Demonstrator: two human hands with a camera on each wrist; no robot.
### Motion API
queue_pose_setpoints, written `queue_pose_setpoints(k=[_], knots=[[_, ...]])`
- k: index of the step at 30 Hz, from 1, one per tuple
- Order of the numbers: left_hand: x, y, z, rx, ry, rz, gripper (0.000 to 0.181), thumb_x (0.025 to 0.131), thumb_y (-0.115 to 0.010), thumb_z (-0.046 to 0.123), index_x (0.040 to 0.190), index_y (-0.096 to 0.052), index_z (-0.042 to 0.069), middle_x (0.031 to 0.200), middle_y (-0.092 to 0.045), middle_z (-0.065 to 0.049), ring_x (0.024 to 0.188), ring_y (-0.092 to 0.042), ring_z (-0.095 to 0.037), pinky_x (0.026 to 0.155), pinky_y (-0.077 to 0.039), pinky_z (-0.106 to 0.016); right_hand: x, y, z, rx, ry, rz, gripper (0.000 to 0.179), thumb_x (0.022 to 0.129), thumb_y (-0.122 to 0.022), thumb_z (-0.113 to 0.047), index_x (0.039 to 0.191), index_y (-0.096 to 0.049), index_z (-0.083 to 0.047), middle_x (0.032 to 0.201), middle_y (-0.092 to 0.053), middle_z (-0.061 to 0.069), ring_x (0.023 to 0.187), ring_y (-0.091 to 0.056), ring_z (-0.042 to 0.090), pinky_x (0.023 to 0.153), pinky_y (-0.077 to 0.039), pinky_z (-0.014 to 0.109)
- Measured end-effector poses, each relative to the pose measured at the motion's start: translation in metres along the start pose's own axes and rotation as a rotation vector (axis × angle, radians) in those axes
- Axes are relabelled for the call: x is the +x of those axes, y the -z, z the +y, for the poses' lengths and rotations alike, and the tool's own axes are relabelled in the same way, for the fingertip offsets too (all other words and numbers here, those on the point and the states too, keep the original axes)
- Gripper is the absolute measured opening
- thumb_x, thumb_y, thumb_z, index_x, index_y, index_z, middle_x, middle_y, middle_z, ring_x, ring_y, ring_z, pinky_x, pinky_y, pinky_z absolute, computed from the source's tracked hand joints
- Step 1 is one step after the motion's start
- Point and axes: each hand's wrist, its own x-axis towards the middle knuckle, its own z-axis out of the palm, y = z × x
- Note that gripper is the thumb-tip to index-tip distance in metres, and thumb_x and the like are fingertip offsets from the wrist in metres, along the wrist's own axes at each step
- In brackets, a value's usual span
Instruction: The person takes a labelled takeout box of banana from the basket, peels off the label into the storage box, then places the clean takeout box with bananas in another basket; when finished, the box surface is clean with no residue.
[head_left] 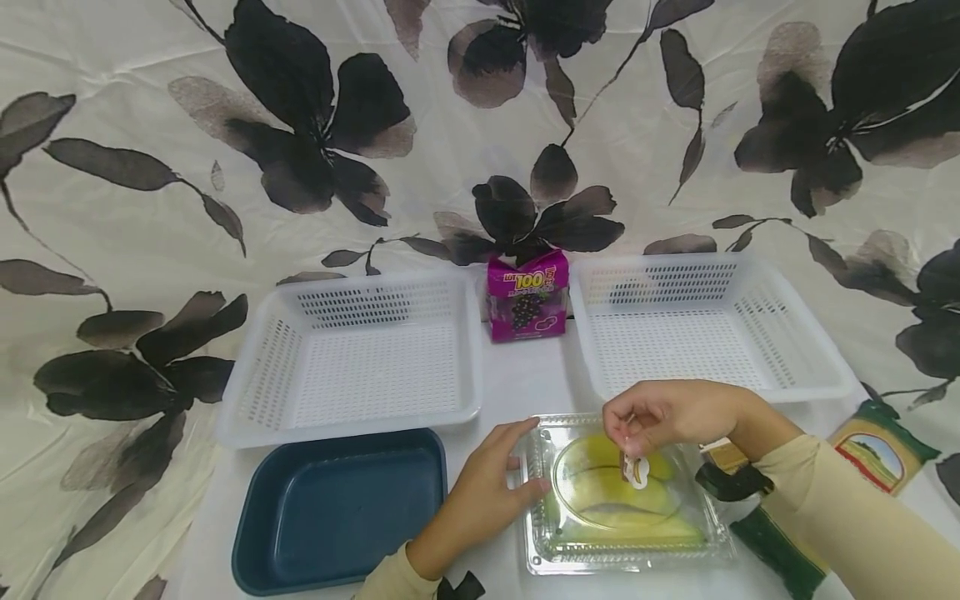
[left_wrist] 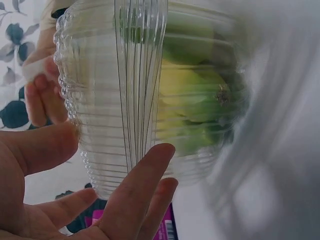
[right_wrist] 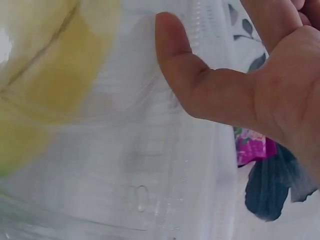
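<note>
Clear plastic clamshell: the container [head_left: 622, 563] sits on the white tabletop [head_left: 517, 367], right in front of the person, lid down over the fruit.
Fruit inside: yellow-green, look like bananas [head_left: 600, 482] to me, seen through the clear plastic.
Left hand: the left hand [head_left: 486, 482] is spread out against the clamshell's left side, fingers and thumb touching the edge, not wrapped around anything.
Right hand: the right hand [head_left: 671, 417] is over the lid, pinching a small label [head_left: 637, 473] between thumb and fingers.
Label: whitish with some brown, printing too small to read. Can't tell if any of it is touching the lid.
Blue tray: the dark blue rectangular tray [head_left: 341, 517] is just left of the left hand.
White baskets: two perforated plastic ones behind, left basket [head_left: 356, 379] behind the blue tray, right basket [head_left: 675, 337] behind the right hand.
Purple candy bag: a LOT 100 bag [head_left: 528, 317] with grapes on the front, standing between the baskets.
Green-and-tan packet: the packet [head_left: 873, 450] is off to the right, partly behind the cream sleeve [head_left: 855, 517].
Backdrop: pale cloth [head_left: 420, 200] with big dark flowers.
</note>
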Motion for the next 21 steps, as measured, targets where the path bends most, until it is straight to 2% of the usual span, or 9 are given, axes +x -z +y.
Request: queue_pose_setpoints(k=[4,7,11,13,15,18,19,21], knots=[[-0.001,-0.001,0.001,0.000,-0.005,0.003,0.072,0.091,-0.075,0.019,0.155,-0.044,0.017,0.152,-0.049,-0.009,0.114,-0.068,-0.032,0.090,-0.059,-0.047,0.005,-0.010,-0.003,0.044,-0.029,0.036,0.010,0.099,-0.061,0.000,0.098,-0.054,0.006,0.087,-0.053,0.036,0.082,-0.069,0.011,0.075,-0.059,0.026],[-0.001,-0.001,0.001,-0.005,-0.004,0.003,0.071,0.091,-0.074,0.018,0.155,-0.043,0.017,0.153,-0.048,-0.010,0.114,-0.068,-0.032,0.090,-0.059,-0.046,0.010,-0.020,-0.008,0.068,-0.056,0.049,0.014,0.097,-0.065,-0.003,0.106,-0.056,0.004,0.088,-0.057,0.030,0.077,-0.062,0.007,0.068,-0.051,0.018],[-0.001,0.000,0.002,-0.012,0.011,-0.014,0.070,0.093,-0.072,0.023,0.156,-0.041,0.018,0.156,-0.046,-0.008,0.118,-0.067,-0.034,0.090,-0.060,-0.048,0.019,-0.030,-0.016,-0.005,0.050,0.046,0.021,0.095,-0.065,0.002,0.114,-0.057,0.002,0.094,-0.063,0.028,0.078,-0.058,0.007,0.064,-0.050,0.017],[-0.002,0.002,0.003,-0.005,0.013,-0.024,0.069,0.095,-0.071,0.028,0.157,-0.040,0.018,0.157,-0.046,-0.006,0.121,-0.065,-0.036,0.093,-0.059,-0.049,0.023,-0.034,-0.020,-0.090,0.092,0.074,0.023,0.092,-0.066,0.004,0.113,-0.059,-0.002,0.113,-0.063,0.028,0.087,-0.062,0.007,0.070,-0.055,0.020],[-0.004,0.007,0.004,0.003,0.012,-0.029,0.068,0.097,-0.069,0.032,0.157,-0.039,0.019,0.158,-0.045,-0.005,0.125,-0.064,-0.036,0.095,-0.058,-0.050,0.027,-0.036,-0.025,-0.163,0.091,0.107,0.025,0.089,-0.067,0.006,0.110,-0.063,-0.007,0.134,-0.059,0.025,0.085,-0.063,0.005,0.072,-0.057,0.021],[-0.009,0.017,0.008,0.007,0.003,-0.017,0.065,0.099,-0.068,0.034,0.156,-0.041,0.018,0.158,-0.046,-0.007,0.128,-0.062,-0.036,0.099,-0.056,-0.051,0.034,-0.037,-0.031,-0.241,0.054,0.157,0.026,0.088,-0.069,0.006,0.106,-0.067,-0.013,0.162,-0.036,0.014,0.081,-0.064,0.006,0.072,-0.057,0.021],[-0.011,0.021,0.009,0.003,-0.003,-0.010,0.064,0.099,-0.068,0.033,0.155,-0.042,0.018,0.158,-0.046,-0.008,0.129,-0.062,-0.036,0.100,-0.056,-0.051,0.037,-0.037,-0.032,-0.259,0.042,0.173,0.027,0.088,-0.069,0.006,0.106,-0.068,-0.015,0.164,-0.034,0.012,0.078,-0.064,0.007,0.071,-0.056,0.021],[-0.014,0.031,0.013,-0.012,-0.012,0.003,0.061,0.099,-0.069,0.030,0.154,-0.045,0.017,0.158,-0.046,-0.010,0.129,-0.063,-0.034,0.098,-0.056,-0.050,0.043,-0.036,-0.035,-0.307,0.024,0.217,0.025,0.090,-0.070,0.002,0.104,-0.069,-0.019,0.165,-0.034,0.007,0.088,-0.067,0.011,0.076,-0.057,0.021]])
